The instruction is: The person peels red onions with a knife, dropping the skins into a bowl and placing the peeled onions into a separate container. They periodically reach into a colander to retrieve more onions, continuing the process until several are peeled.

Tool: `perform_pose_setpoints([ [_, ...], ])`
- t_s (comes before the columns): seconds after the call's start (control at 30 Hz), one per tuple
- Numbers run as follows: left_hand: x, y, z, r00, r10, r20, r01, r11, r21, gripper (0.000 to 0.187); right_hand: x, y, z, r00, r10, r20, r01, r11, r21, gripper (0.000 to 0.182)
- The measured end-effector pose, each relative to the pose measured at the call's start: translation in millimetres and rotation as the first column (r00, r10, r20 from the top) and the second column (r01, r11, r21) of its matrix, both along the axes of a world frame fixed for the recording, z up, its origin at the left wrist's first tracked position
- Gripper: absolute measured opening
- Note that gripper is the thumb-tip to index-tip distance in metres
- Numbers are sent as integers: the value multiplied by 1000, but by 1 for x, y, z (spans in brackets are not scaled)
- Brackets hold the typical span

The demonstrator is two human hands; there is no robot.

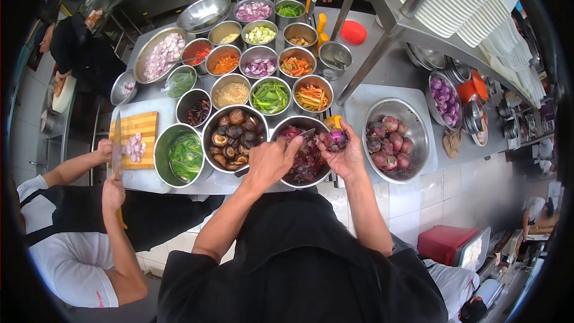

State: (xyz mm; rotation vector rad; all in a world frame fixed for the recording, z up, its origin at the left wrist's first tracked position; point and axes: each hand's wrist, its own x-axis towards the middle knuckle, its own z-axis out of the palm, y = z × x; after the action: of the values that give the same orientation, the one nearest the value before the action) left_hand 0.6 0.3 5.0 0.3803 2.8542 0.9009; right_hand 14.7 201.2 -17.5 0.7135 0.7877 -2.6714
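My left hand (273, 160) is closed round a small knife (308, 133), its blade pointing toward my right hand. My right hand (349, 151) grips a red onion (339, 138), partly peeled with shiny purple flesh showing. Both hands are over a metal pot (323, 176) holding dark red onion skins (308, 158). To the right, a perforated metal colander (422, 165) holds several unpeeled red onions (391, 141). A pot of dark mushrooms (234, 131) stands left of the skins.
Several metal pots of cut vegetables, including carrot strips (313, 97), fill the table ahead. At left, a co-worker's hands (112, 194) hold a large knife over a wooden board (150, 121). A shelf post (359, 78) rises ahead right; purple onions (443, 100) fill a bowl beyond.
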Motion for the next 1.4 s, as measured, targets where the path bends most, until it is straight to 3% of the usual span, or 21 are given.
perform_pose_setpoints([
  [0.1,-2,1,-6,999,-49,1,49,998,-51,53,2,-2,2,999,-49,15,49,999,-23,39],
  [0.23,-1,2,-11,997,-67,-24,68,997,30,55,2,-3,9,996,-60,60,63,997,-50,41],
  [0.4,-1,5,-3,999,-40,-16,41,996,77,64,6,-2,9,998,57,6,-56,994,-93,47],
  [0.5,-1,5,8,997,-78,-23,77,997,-17,65,6,1,1,996,79,-41,-84,987,-140,47],
  [0.57,-2,4,-3,999,-25,21,23,996,84,64,6,-1,4,998,65,-7,-65,995,-78,47],
  [0.7,1,4,2,999,26,31,-28,998,64,62,7,-10,17,1000,16,-9,-15,999,33,45],
  [0.77,8,6,12,998,19,66,-33,975,222,56,7,-12,14,999,0,-43,0,1000,14,44],
  [0.8,12,8,11,998,19,66,-33,975,221,56,7,-14,13,997,-12,-76,12,1000,-4,43],
  [0.87,20,15,7,992,-56,110,3,900,437,61,9,-24,16,993,-67,-93,68,998,0,44],
  [0.9,25,19,9,998,-54,35,32,888,459,61,9,-29,19,986,-123,-111,124,992,3,45],
  [1.03,29,24,16,990,-83,111,20,879,477,61,8,-40,28,978,-198,-62,203,976,80,44],
  [1.1,29,25,11,996,-80,23,60,883,465,45,10,-40,27,968,-116,-224,150,979,141,47],
  [1.4,32,26,17,993,-67,94,12,870,493,58,12,-47,31,966,-139,-217,157,985,68,45],
])
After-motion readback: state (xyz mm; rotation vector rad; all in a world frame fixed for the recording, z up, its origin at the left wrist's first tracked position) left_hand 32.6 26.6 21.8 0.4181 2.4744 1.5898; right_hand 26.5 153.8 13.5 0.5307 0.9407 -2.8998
